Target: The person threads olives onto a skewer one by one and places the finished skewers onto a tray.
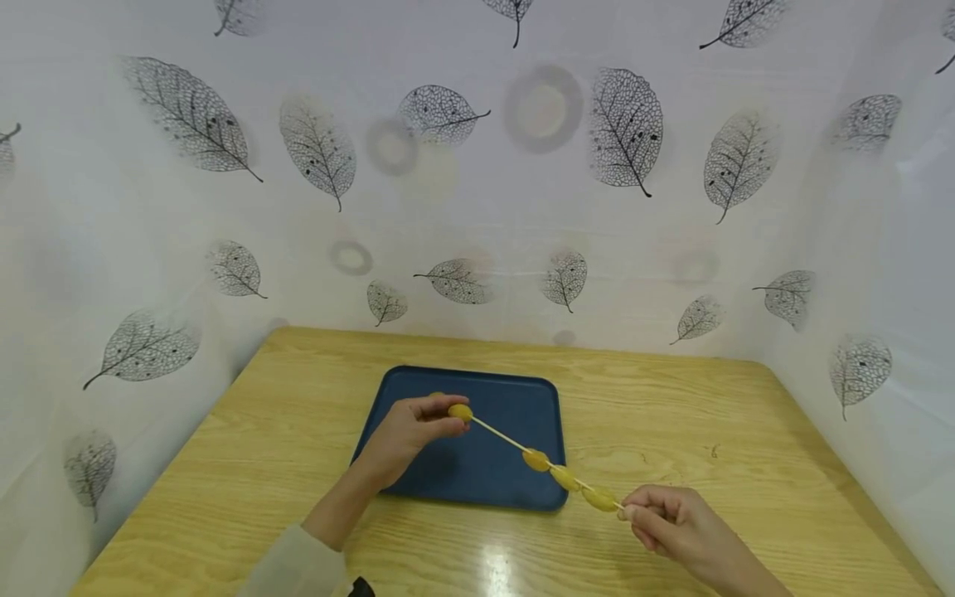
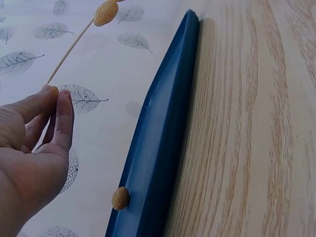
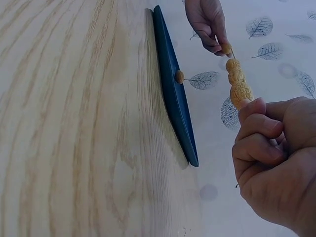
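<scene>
A thin wooden skewer point(image 1: 498, 433) slants between the two hands, over the right part of the blue tray. Three wrinkled yellow oval fruits point(image 1: 564, 478) are threaded on its lower right part. My left hand point(image 1: 409, 431) pinches another yellow fruit point(image 1: 460, 412) between thumb and fingers at the skewer's upper left end. With thumb and index finger, my right hand point(image 1: 675, 524) grips the opposite end, right beside the last threaded fruit; its other fingers are curled in the right wrist view. A single loose fruit point(image 2: 120, 198) lies on the tray, mostly behind the left hand in the head view.
The dark blue rectangular tray point(image 1: 492, 489) with a low raised rim lies on a wood-grain table point(image 1: 671, 423). A white curtain with a leaf print point(image 1: 477, 199) surrounds the table at the back and both sides. A small black object point(image 1: 361, 588) shows at the bottom edge.
</scene>
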### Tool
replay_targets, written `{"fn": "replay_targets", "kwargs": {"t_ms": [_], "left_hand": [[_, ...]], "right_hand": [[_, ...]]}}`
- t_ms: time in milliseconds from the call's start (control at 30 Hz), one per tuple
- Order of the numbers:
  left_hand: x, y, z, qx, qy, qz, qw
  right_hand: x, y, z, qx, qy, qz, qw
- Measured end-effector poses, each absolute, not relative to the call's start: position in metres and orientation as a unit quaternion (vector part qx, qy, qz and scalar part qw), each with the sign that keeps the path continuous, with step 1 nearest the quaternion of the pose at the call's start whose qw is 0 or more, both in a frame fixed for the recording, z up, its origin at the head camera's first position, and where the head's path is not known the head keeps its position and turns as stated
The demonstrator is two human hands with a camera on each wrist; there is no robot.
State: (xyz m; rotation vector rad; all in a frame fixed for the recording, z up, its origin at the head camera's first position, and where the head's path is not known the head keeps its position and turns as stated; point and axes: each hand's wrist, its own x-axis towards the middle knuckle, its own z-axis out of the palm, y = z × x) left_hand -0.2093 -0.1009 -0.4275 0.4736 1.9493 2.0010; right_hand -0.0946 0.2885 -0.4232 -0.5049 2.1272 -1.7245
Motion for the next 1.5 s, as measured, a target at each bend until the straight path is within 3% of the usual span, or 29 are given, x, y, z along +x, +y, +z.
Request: {"fn": "replay_targets", "kwargs": {"t_ms": [233, 567, 1500], "left_hand": [[-0.209, -0.103, -0.428, 0.167, 0.687, 0.687, 0.17], [-0.207, -0.105, -0.426, 0.185, 0.688, 0.677, 0.185], [-0.203, -0.105, -0.417, 0.204, 0.724, 0.634, 0.18]], "right_hand": [[-0.097, 0.291, -0.422, -0.184, 0.75, -0.605, 0.193], [-0.104, 0.295, -0.415, -0.229, 0.778, -0.561, 0.163], [-0.102, 0.292, -0.409, -0.246, 0.783, -0.549, 0.158]]}}
